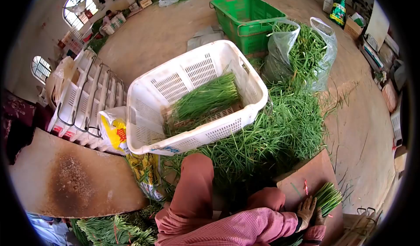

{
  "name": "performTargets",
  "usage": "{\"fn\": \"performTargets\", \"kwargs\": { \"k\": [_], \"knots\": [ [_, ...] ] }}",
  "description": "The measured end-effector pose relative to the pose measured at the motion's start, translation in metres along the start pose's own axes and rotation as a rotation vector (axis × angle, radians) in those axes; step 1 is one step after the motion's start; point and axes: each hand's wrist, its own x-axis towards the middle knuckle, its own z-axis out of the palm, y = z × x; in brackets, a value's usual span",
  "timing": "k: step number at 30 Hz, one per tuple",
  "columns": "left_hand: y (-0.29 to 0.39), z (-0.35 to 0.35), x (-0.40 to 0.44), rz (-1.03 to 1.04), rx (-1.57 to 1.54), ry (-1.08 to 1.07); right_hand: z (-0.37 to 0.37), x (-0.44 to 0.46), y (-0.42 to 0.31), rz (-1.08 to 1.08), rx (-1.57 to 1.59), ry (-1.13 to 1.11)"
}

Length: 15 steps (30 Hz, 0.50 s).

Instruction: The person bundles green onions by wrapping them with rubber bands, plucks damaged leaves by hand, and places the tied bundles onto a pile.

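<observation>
A bundle of chives [329, 198], green with paler cut ends, lies at the right side of a reddish-brown board [316, 171] near my lap. My left hand [306, 210] rests on the board with its fingers stretched out, the tips at the bundle's near side. Just beside it, my right hand [320, 218] is closed at the bundle's lower end; part of its fingers is hidden. A red-and-white strip [306, 187] lies on the board, left of the bundle.
A white crate [144, 88] with chives inside stands ahead. Loose green leaves [284, 128] pile up beside it. Behind are a leaf-filled plastic bag [280, 53] and a green crate [251, 31]. Tied bunches [113, 230] lie lower left, below a stained board [74, 180].
</observation>
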Motion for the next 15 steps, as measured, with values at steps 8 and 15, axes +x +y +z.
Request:
{"fn": "performTargets", "kwargs": {
  "k": [8,15],
  "knots": [
    [-0.027,-0.006,-0.009,0.031,-0.006,0.085,0.031,-0.016,-0.014,0.023,-0.071,0.105],
    [-0.028,0.021,-0.034,0.084,0.196,0.251,0.004,-0.064,0.000,-0.083,-0.027,0.176]
  ]
}}
